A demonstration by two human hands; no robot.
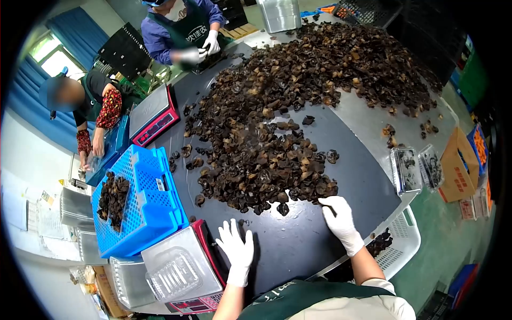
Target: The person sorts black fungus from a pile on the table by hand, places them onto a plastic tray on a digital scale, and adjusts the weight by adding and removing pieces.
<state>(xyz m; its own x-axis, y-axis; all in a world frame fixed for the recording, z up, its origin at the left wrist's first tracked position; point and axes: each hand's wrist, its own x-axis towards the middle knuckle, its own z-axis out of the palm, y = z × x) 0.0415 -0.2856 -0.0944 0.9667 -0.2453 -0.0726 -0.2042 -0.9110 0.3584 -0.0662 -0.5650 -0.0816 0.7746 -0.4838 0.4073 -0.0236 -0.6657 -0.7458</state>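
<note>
A broad pile of dark brown wood ear mushrooms (266, 170) lies on the table. My left hand (236, 249), in a white glove, is held over the table's near left part, fingers spread and nothing in them. My right hand (341, 223), gloved too, is at the near right edge of the pile. Its fingertips reach the outermost mushrooms, with the thumb apart from the fingers; I see nothing held. Beside my left hand stands a scale (205, 240) with a clear plastic container (175, 273) on its plate.
Blue crates (165, 205) at the left carry a clear container of mushrooms (113, 200). A second scale (152, 114) stands beyond. A white basket (408, 240) hangs low at right, near clear boxes (406, 170). Two other people work at the far left.
</note>
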